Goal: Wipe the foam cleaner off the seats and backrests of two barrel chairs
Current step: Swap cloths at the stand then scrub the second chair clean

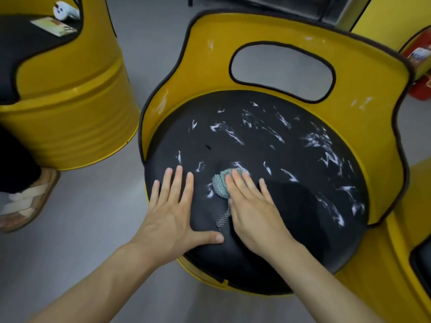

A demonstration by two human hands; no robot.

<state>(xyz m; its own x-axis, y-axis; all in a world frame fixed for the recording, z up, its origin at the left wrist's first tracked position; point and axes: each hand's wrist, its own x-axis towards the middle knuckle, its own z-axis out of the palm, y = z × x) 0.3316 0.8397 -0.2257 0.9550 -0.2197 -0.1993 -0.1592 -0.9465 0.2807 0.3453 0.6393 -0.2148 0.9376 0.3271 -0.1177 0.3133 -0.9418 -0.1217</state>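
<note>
both hands flat, apart: right hand (pixel 250 206) presses cloth (pixel 220 186) on foam-streaked seat (pixel 291 201), left hand (pixel 173 206) just beside, frame centre

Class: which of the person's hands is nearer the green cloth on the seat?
Right. The right hand presses flat on the green cloth, covering part of it; the left hand lies flat on the black seat beside the cloth, to its left.

Yellow metal barrel chair (pixel 377 145) upright; round black seat cushion (pixel 233 150) streaked with white foam cleaner (pixel 326 148); yellow backrest (pixel 210 57) lightly smeared. Green textured cloth (pixel 220 186) bunched on seat front.
</note>
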